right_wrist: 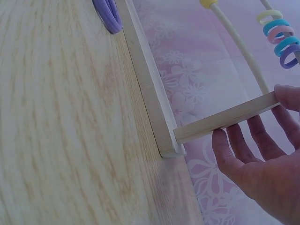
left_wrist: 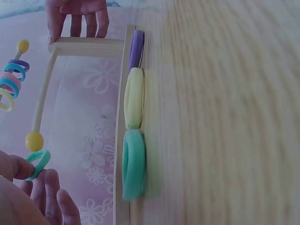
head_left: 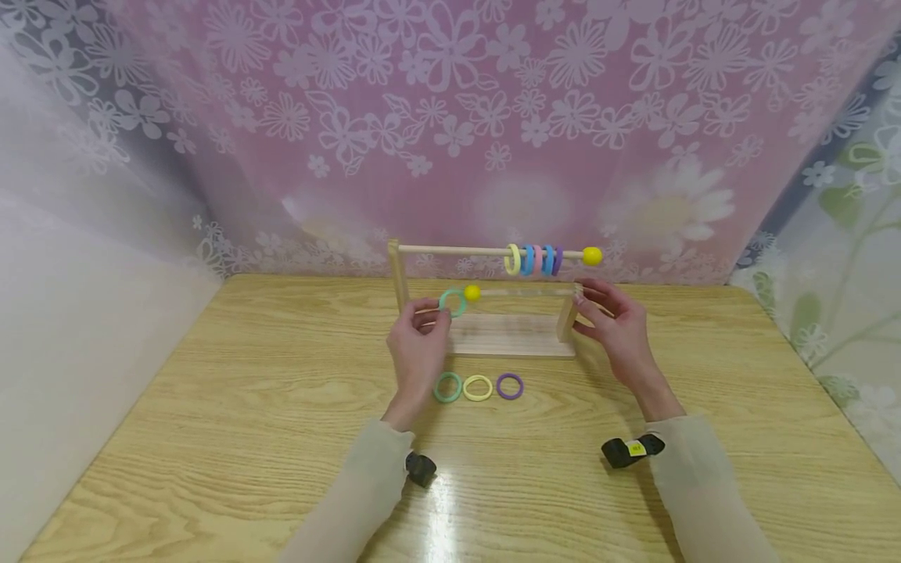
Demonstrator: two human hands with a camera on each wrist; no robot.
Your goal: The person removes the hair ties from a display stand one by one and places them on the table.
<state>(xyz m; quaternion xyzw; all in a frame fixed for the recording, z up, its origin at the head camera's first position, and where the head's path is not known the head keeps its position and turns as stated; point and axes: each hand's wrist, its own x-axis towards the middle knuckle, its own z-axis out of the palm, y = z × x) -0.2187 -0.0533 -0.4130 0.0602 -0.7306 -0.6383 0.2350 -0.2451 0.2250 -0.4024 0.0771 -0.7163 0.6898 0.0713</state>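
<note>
My left hand [head_left: 420, 344] pinches a mint-green ring [left_wrist: 39, 165] between thumb and fingers. That ring is right beside the yellow ball [head_left: 472, 293] at the free end of the lower rod [head_left: 524, 293] on a wooden stand [head_left: 511, 346]. At the stand's right side, my right hand [head_left: 619, 328] grips the top of the short post [right_wrist: 225, 117], thumb on one side and fingers on the other. Nothing hangs on the lower rod. The longer upper rod [head_left: 450, 251] carries several rings: yellow, blue, pink [head_left: 538, 259] and purple.
In front of the stand, a green ring [head_left: 447, 387], a yellow ring [head_left: 478, 388] and a purple ring [head_left: 510, 385] lie in a row on the wooden table [head_left: 211, 438]. Another yellow ball [head_left: 592, 256] caps the upper rod. A flowered curtain [head_left: 450, 141] hangs behind.
</note>
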